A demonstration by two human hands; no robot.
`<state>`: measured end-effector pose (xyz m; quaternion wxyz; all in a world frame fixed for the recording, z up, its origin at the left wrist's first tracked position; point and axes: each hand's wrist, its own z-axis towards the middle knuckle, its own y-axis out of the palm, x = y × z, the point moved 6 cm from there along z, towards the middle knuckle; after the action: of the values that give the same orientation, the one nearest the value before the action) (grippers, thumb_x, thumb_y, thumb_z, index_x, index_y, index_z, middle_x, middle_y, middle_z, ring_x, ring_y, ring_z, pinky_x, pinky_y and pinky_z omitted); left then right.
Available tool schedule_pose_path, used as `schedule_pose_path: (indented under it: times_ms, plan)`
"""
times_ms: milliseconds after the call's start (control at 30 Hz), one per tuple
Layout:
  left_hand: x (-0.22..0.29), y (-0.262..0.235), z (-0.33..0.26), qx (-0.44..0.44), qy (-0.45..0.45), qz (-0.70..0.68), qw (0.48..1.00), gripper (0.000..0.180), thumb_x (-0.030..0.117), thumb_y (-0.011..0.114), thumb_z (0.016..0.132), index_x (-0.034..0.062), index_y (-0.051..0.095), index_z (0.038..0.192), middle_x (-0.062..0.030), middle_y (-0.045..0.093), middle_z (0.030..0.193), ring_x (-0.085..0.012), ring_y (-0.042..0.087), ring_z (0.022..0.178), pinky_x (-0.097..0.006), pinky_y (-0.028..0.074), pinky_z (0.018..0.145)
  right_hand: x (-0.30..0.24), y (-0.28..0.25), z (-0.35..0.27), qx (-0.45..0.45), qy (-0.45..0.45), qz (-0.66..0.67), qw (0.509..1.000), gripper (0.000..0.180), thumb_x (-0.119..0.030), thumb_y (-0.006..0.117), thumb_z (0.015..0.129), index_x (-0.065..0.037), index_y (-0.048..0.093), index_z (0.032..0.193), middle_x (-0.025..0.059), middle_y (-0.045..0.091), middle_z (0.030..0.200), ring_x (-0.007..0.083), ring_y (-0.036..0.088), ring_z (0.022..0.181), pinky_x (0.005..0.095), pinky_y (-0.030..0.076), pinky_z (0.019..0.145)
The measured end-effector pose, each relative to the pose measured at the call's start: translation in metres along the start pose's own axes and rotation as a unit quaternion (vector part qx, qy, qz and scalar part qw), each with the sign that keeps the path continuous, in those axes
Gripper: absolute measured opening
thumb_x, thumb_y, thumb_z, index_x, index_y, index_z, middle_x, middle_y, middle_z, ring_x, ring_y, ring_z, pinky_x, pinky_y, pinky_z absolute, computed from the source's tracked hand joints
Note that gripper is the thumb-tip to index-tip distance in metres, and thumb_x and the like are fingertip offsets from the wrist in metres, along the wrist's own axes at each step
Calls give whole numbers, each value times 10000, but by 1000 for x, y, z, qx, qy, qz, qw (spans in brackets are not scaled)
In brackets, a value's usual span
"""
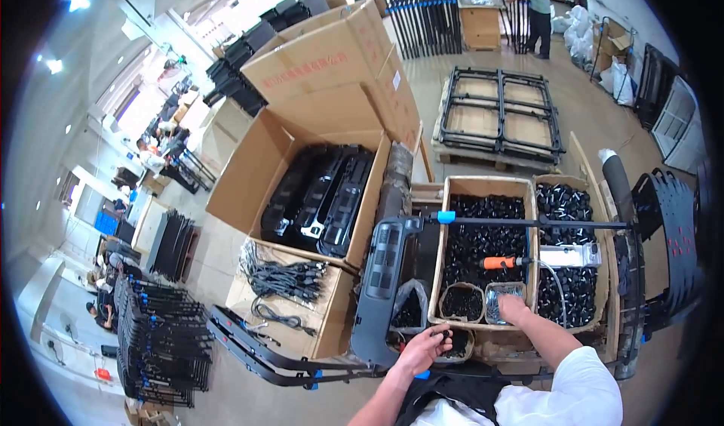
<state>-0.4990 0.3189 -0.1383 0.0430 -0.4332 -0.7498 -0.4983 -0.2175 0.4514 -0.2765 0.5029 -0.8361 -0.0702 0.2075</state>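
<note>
My right hand [513,309] reaches into a small box [520,286] of silver metal pieces that look like screws; its fingertips are partly hidden there. Closer to me and to the left, my left hand [422,352] is closed in a pinch around a small black part [445,335]. Beside the silver pieces stands a small bin of little black parts [461,304]. Just beyond lies an orange-handled tool [498,263] with a cable, resting on black parts. A black frame bar [490,221] with a blue clip [446,217] spans the boxes, joined to a long dark panel [375,282] at left.
A tall carton [226,184] at left holds glossy black units [317,199]. Coiled black cables [286,275] lie on a nearer carton. Beyond the parts boxes, black frames [499,113] are stacked on a pallet. Another person [532,7] stands at the back beside upright bars.
</note>
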Motion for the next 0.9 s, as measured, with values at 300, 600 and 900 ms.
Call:
schedule_pose_path:
  times_ms: [300, 600, 900]
  plan:
    - [9, 14, 8, -35, -58, 112, 991, 297, 226, 548, 1142, 71, 544, 1396, -80, 681, 1155, -154, 675, 923, -287, 573, 765, 8, -11, -6, 9, 13, -10, 1000, 235, -164, 654, 870, -40, 775, 1027, 215, 775, 1083, 393, 744, 1066, 496, 575, 968]
    - [20, -11, 8, -6, -42, 119, 992, 277, 217, 542, 1138, 63, 562, 1367, -88, 696, 1101, -162, 687, 898, -290, 579, 734, 1, -42, -12, 152, 48, 81, 984, 194, -197, 645, 952, -29, 730, 996, 224, 763, 881, 371, 780, 885, 471, 617, 781]
    - [62, -24, -1, 13, -9, 209, 978, 306, 237, 596, 1118, 25, 597, 1339, -60, 684, 949, -133, 671, 806, -272, 569, 688, -192, -171, -53, 80, -171, 255, 948, 165, -181, 629, 997, -30, 681, 1034, 144, 720, 936, 343, 738, 864, 443, 571, 759]
